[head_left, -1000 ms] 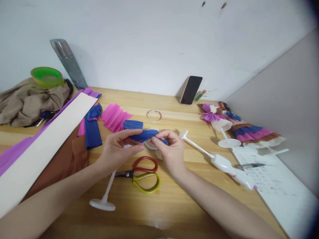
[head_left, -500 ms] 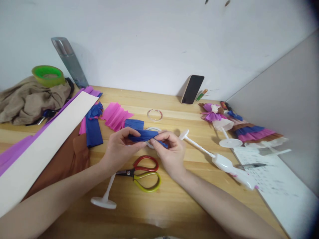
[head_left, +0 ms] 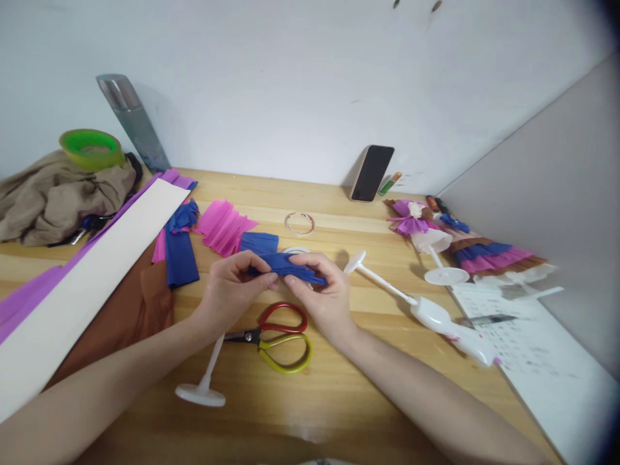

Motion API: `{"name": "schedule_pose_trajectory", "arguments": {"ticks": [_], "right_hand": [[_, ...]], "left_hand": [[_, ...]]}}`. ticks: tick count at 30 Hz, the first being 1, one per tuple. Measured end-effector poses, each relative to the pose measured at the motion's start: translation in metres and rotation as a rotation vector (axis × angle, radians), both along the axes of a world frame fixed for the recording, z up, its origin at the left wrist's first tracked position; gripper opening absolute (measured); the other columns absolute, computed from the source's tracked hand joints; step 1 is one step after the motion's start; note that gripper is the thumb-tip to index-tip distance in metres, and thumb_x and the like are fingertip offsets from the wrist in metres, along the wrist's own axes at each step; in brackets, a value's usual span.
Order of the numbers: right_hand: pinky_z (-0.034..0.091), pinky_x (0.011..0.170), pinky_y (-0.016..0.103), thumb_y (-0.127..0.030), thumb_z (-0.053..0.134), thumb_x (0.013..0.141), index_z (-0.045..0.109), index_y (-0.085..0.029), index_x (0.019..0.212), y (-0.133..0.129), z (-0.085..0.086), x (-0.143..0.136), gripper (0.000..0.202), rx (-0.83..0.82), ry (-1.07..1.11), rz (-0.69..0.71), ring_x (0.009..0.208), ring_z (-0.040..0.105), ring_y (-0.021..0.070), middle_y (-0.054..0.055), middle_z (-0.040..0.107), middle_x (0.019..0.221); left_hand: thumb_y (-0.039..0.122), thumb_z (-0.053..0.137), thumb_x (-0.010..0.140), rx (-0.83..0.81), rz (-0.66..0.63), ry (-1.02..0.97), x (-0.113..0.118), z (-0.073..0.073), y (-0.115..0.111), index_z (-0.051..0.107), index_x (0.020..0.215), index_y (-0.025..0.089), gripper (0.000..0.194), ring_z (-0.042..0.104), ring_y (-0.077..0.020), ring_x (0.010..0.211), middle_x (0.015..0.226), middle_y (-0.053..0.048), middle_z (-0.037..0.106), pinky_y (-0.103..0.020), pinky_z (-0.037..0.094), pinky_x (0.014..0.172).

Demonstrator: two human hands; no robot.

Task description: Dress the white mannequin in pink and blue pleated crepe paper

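Observation:
Between both hands is a gathered strip of blue crepe paper (head_left: 283, 263), pleated and folded. My left hand (head_left: 235, 284) pinches its left end between thumb and fingers. Close beside it, my right hand (head_left: 322, 290) pinches the right part, with the pleated end poking out past the thumb. Behind the strip, a roll of white tape (head_left: 296, 250) is mostly hidden. Scissors (head_left: 283, 339) with one red and one yellow handle lie just below the hands. A white stand (head_left: 201, 392) with a round base is near my left forearm. Another blue crepe piece (head_left: 259, 243) lies behind my left hand.
Pink crepe paper (head_left: 225, 227), a bracelet (head_left: 299, 223) and a phone (head_left: 372, 173) are at the back. At left are a white card strip (head_left: 101, 278), brown crepe paper (head_left: 121, 316) and green tape (head_left: 92, 148). A white doll-like body on a stand (head_left: 450, 329) and ruffled paper dresses (head_left: 504, 255) lie right.
My right hand has shifted slightly left along the blue crepe strip, closer to my left hand. The strip now shows more bunched pleats near the right thumb.

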State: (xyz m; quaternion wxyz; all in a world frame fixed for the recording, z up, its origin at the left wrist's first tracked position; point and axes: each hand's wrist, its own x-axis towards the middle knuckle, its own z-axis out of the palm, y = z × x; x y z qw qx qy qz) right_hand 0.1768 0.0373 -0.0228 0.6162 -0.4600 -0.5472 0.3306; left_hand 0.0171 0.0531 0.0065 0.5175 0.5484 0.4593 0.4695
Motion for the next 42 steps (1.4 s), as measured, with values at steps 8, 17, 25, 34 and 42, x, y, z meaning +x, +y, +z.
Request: {"name": "schedule_pose_trajectory", "arguments": {"ticks": [8, 17, 25, 34, 42], "right_hand": [[0.048, 0.063, 0.03, -0.023, 0.077, 0.067, 0.068, -0.023, 0.065, 0.0022, -0.0009, -0.0014, 0.009, -0.068, 0.055, -0.005, 0.063, 0.058, 0.0151, -0.001, 0.066, 0.066], [0.047, 0.059, 0.028, -0.023, 0.077, 0.065, 0.067, -0.023, 0.062, 0.0017, 0.0009, -0.0016, 0.011, -0.089, 0.065, -0.021, 0.059, 0.057, 0.0142, -0.001, 0.065, 0.064], [0.047, 0.059, 0.029, -0.024, 0.078, 0.067, 0.066, -0.022, 0.064, 0.003, -0.0034, -0.0018, 0.012, -0.116, 0.136, -0.019, 0.059, 0.057, 0.0137, -0.002, 0.064, 0.065], [0.048, 0.061, 0.028, -0.023, 0.078, 0.067, 0.067, -0.022, 0.066, 0.0011, -0.0031, -0.0032, 0.011, -0.107, 0.122, -0.028, 0.061, 0.059, 0.0138, -0.002, 0.065, 0.066], [0.052, 0.065, 0.029, -0.022, 0.077, 0.069, 0.068, -0.022, 0.072, 0.0012, -0.0078, -0.0029, 0.01, -0.077, 0.101, -0.043, 0.068, 0.062, 0.0152, -0.001, 0.067, 0.072]], "left_hand": [[0.023, 0.08, 0.065, 0.106, 0.044, 0.113, -0.0025, -0.007, 0.0002, 0.068, 0.064, 0.017, 0.014, 0.058, -0.0108, 0.052, 0.059, 0.002, 0.067, -0.022, 0.042, 0.05], [0.025, 0.08, 0.062, 0.04, 0.021, 0.04, 0.0004, -0.0013, 0.0, 0.066, 0.059, 0.017, 0.017, 0.066, -0.0161, 0.056, 0.058, -0.001, 0.07, -0.025, 0.051, 0.054], [0.018, 0.086, 0.058, -0.004, 0.007, -0.145, 0.0013, -0.0067, 0.0, 0.073, 0.095, 0.016, 0.039, 0.073, -0.0168, 0.07, 0.08, -0.003, 0.078, -0.028, 0.061, 0.074], [0.021, 0.086, 0.058, -0.018, 0.047, -0.073, 0.0034, -0.0103, 0.0005, 0.076, 0.09, 0.015, 0.035, 0.073, -0.0183, 0.067, 0.076, -0.004, 0.078, -0.028, 0.061, 0.069], [0.021, 0.084, 0.059, -0.047, 0.06, -0.098, 0.0017, -0.0071, 0.0006, 0.075, 0.078, 0.015, 0.022, 0.07, -0.0145, 0.061, 0.068, -0.002, 0.076, -0.023, 0.057, 0.063]]}}
